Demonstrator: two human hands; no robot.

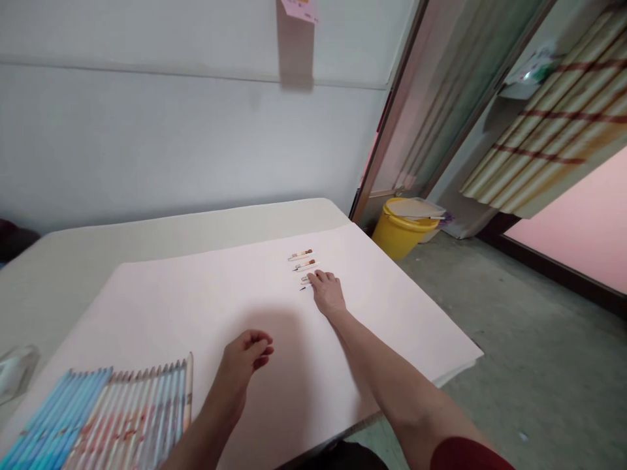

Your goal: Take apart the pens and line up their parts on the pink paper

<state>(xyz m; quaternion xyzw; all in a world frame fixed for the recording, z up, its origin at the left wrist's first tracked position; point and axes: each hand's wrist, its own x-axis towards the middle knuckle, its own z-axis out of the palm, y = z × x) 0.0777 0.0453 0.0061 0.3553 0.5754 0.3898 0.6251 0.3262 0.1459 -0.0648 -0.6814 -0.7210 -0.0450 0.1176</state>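
Note:
My right hand (329, 295) reaches across the white sheet, its fingers bent down over a pen (304, 288) whose dark tip sticks out to the left. Part of another pen with a clip (304, 279) shows beside those fingertips; the rest is hidden under the hand. Two white pens with brown decorations, a nearer pen (305, 265) and a farther pen (300, 255), lie roughly parallel just beyond. Closer to me, my left hand (247, 356) hovers above the sheet with its fingers curled in toward the thumb, and I see nothing held in it.
A row of several blue, pink and pale pens (132, 411) lies at the lower left of the white sheet (206, 294). At the left edge sits a clear plastic item (18, 372). A yellow bucket (401, 228) stands on the floor beyond the table's right side, near a curtain (553, 117).

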